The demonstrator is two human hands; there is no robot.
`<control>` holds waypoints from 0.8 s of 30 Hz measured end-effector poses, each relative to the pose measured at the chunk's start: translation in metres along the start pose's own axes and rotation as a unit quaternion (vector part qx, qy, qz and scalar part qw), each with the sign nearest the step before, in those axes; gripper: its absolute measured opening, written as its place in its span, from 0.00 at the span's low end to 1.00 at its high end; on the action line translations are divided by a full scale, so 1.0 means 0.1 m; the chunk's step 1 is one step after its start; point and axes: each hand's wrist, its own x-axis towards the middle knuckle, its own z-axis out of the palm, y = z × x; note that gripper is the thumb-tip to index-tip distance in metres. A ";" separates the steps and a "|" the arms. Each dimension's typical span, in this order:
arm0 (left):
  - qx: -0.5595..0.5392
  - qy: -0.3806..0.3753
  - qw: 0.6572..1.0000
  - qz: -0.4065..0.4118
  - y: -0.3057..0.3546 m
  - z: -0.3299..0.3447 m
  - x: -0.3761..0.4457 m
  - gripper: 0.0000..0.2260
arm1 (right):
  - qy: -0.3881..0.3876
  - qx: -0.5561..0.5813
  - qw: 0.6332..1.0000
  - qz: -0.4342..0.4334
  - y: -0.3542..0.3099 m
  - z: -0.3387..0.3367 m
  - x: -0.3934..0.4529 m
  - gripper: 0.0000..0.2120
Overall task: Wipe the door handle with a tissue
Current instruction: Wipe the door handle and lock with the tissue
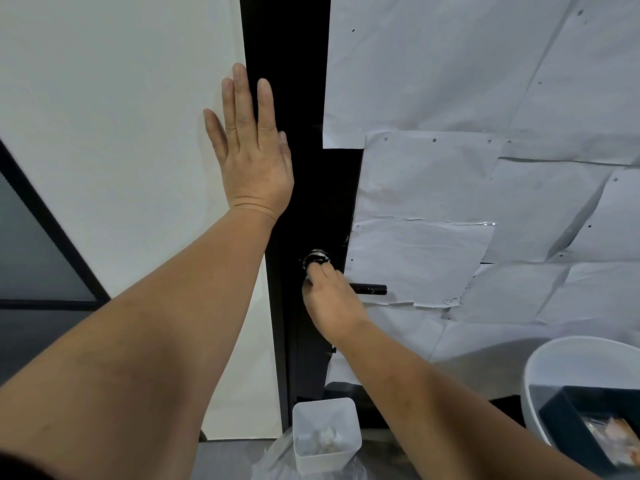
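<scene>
A black lever door handle (372, 289) juts to the right from a black door (311, 188). My right hand (330, 299) is closed over the handle's base, and a bit of white tissue (317, 255) shows at my fingertips against the round rosette. The handle's inner part is hidden under this hand. My left hand (251, 147) lies flat with fingers spread, pressing on the black door edge and the white wall (114, 116) above and left of the handle.
Sheets of white paper (485, 168) cover the door panel to the right. On the floor below stands a small white bin (325, 434) with crumpled tissue inside. At the lower right is a round white tub (581, 358) holding a dark tray.
</scene>
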 end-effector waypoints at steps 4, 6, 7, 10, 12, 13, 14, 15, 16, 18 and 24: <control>-0.002 0.005 1.000 0.001 0.00 0.01 0.00 0.23 | -0.008 0.112 0.993 0.039 -0.01 0.04 -0.02 0.12; -0.003 0.006 1.000 0.001 0.00 0.01 0.00 0.23 | -0.006 0.115 0.992 0.047 -0.03 0.06 0.01 0.13; -0.003 0.006 1.000 0.002 0.00 0.01 0.00 0.23 | -0.010 0.108 0.993 0.047 -0.05 0.08 0.01 0.12; -0.005 0.011 1.000 0.005 0.00 0.02 0.00 0.22 | -0.016 0.077 0.996 0.043 -0.06 0.04 0.00 0.10; -0.005 0.014 1.000 0.005 -0.01 0.02 0.00 0.22 | -0.005 0.028 1.000 0.011 -0.04 0.00 -0.04 0.09; -0.005 0.015 1.000 0.005 -0.01 0.02 0.00 0.22 | 0.002 0.008 1.000 -0.008 -0.02 -0.01 -0.06 0.10; -0.005 0.014 1.000 0.005 -0.01 0.02 0.00 0.22 | 0.006 0.001 1.000 -0.016 0.01 -0.01 -0.05 0.10; -0.005 0.013 1.000 0.004 -0.01 0.02 0.00 0.22 | 0.011 0.003 1.000 -0.011 0.04 -0.02 -0.02 0.09; -0.005 0.011 1.000 0.003 -0.01 0.02 0.00 0.22 | 0.012 0.005 1.000 -0.004 0.06 -0.02 0.01 0.09; -0.006 0.007 1.000 0.002 0.00 0.01 0.00 0.22 | 0.001 -0.001 1.000 0.010 0.08 -0.04 0.05 0.09; -0.007 0.001 1.000 -0.001 0.00 0.01 0.00 0.23 | 0.004 0.032 0.998 0.049 0.21 -0.08 -0.07 0.16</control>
